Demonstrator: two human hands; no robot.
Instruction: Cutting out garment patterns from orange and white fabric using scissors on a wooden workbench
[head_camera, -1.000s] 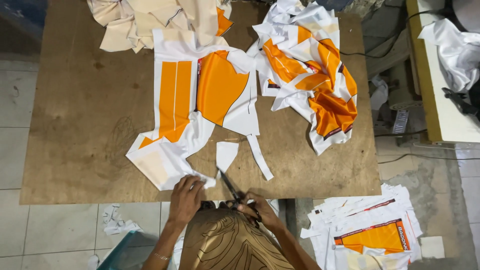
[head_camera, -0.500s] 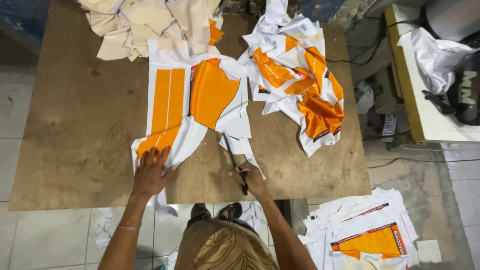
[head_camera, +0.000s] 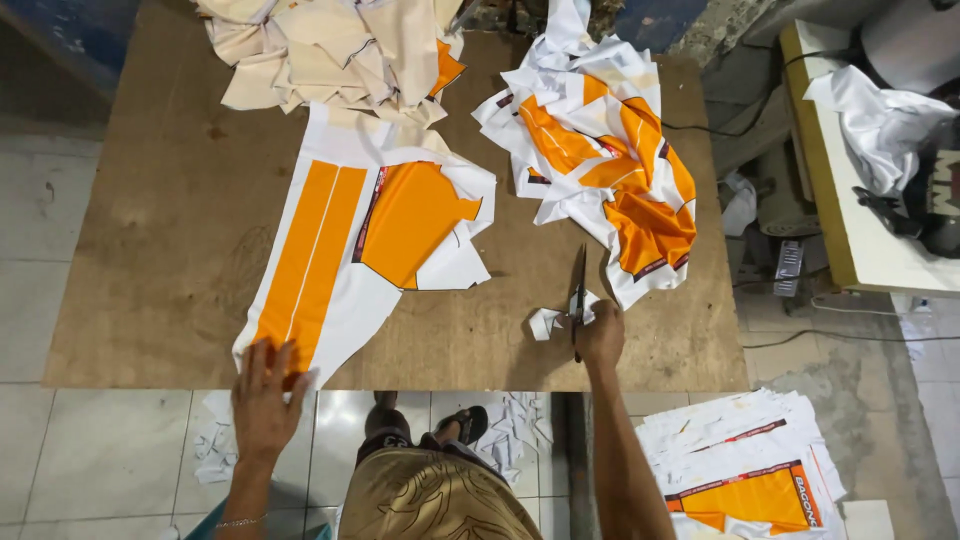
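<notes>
My left hand (head_camera: 265, 395) lies flat on the near corner of a white and orange printed fabric sheet (head_camera: 345, 255) spread on the brown wooden table (head_camera: 160, 240). My right hand (head_camera: 600, 335) grips a pair of scissors (head_camera: 578, 295) with the blades pointing away from me, resting on the table. A small white fabric scrap (head_camera: 545, 322) lies just left of the scissors.
A crumpled pile of orange and white fabric (head_camera: 600, 160) sits at the table's far right, a cream fabric heap (head_camera: 330, 50) at the far middle. Printed pieces (head_camera: 750, 480) and white scraps (head_camera: 510, 430) lie on the tiled floor. A sewing machine table (head_camera: 850, 230) stands to the right.
My right hand has carried the scissors to the right, away from the spread sheet, with a cut scrap beside it. My left hand stays on the sheet's near corner.
</notes>
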